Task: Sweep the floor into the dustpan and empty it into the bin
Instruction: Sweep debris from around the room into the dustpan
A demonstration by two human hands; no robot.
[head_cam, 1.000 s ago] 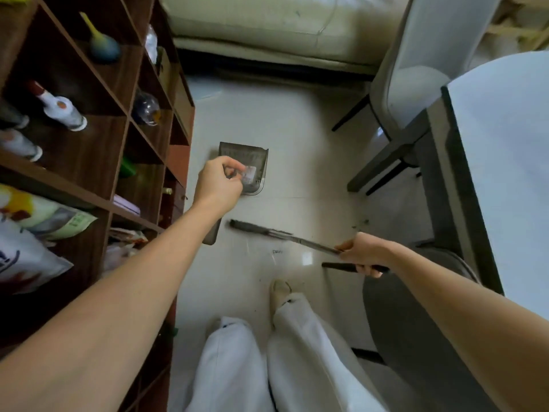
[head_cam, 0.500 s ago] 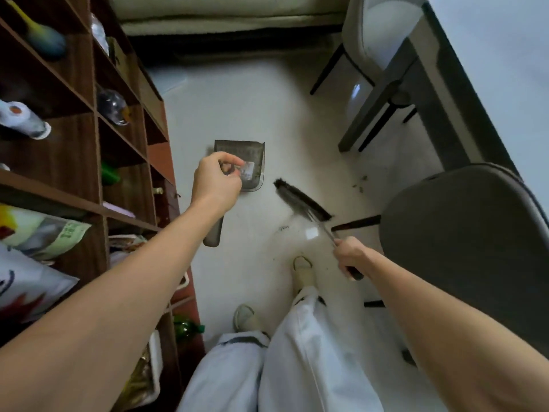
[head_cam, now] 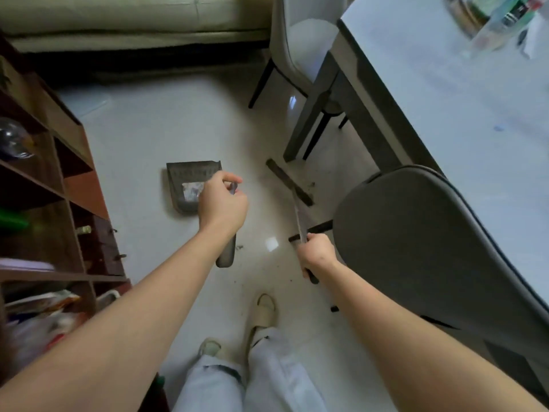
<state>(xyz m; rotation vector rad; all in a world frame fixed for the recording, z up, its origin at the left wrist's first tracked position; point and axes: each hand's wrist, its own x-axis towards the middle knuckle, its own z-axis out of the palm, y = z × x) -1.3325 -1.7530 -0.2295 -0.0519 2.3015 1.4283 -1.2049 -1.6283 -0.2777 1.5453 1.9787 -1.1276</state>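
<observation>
A dark grey dustpan [head_cam: 184,179] sits on the pale tiled floor with scraps of paper inside it. My left hand [head_cam: 222,203] grips its long upright handle [head_cam: 226,254]. My right hand [head_cam: 316,252] grips the thin handle of a broom; the dark broom head [head_cam: 289,182] lies on the floor to the right of the dustpan, close to the table leg. Small dark crumbs [head_cam: 310,184] lie just beside the broom head. More specks [head_cam: 239,247] dot the floor between my hands. No bin is in view.
A brown wooden shelf unit [head_cam: 74,185] with bottles and bags lines the left. A grey chair [head_cam: 416,233] stands close on the right beside a white table [head_cam: 460,114], with a second chair [head_cam: 297,49] behind. A sofa base [head_cam: 133,28] runs along the far wall. My feet [head_cam: 264,310] stand below.
The broom head has swung away from me and to the right, toward the table leg and the crumbs there. My left hand has kept hold of the dustpan handle.
</observation>
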